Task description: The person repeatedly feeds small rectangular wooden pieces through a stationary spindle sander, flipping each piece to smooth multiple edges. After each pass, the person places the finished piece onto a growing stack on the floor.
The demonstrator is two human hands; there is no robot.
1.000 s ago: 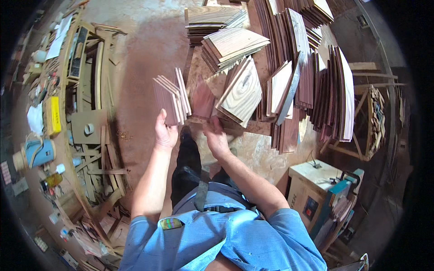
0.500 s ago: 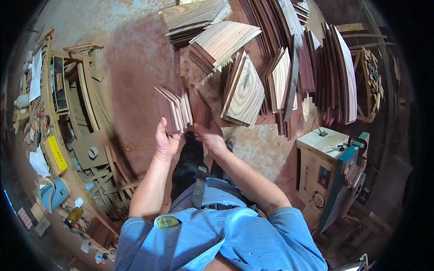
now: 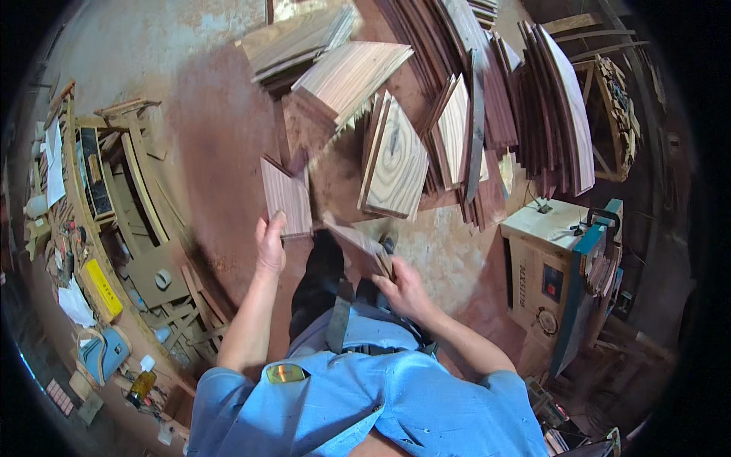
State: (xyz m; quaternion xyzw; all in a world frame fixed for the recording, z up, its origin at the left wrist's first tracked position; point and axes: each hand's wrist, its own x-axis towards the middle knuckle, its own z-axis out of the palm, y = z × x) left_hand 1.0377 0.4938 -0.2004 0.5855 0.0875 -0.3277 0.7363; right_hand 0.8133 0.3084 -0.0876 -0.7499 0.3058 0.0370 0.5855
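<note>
My left hand (image 3: 271, 242) is closed on the lower edge of a wooden board (image 3: 287, 199) with a slanted top, its grained face toward me. Whether more boards lie behind it, I cannot tell. To the right and nearer my body, my right hand (image 3: 407, 291) grips the end of another wooden board (image 3: 364, 247), tilted and smeared by motion. The two boards are apart. Beyond my hands, a pale grained board (image 3: 394, 156) leans in front of darker ones, and another light board (image 3: 358, 76) lies on a stack behind it.
Rows of dark boards (image 3: 544, 107) stand at the far right, with a dark strip (image 3: 475, 126) leaning among others. A cream machine cabinet (image 3: 542, 221) is at the right. Along the left runs a cluttered bench with a yellow box (image 3: 103, 289), a blue device (image 3: 104, 356) and a bottle (image 3: 142, 385).
My right hand has swung right and toward me with a board, away from my left hand. The fanned boards at my left hand now show one broad face.
</note>
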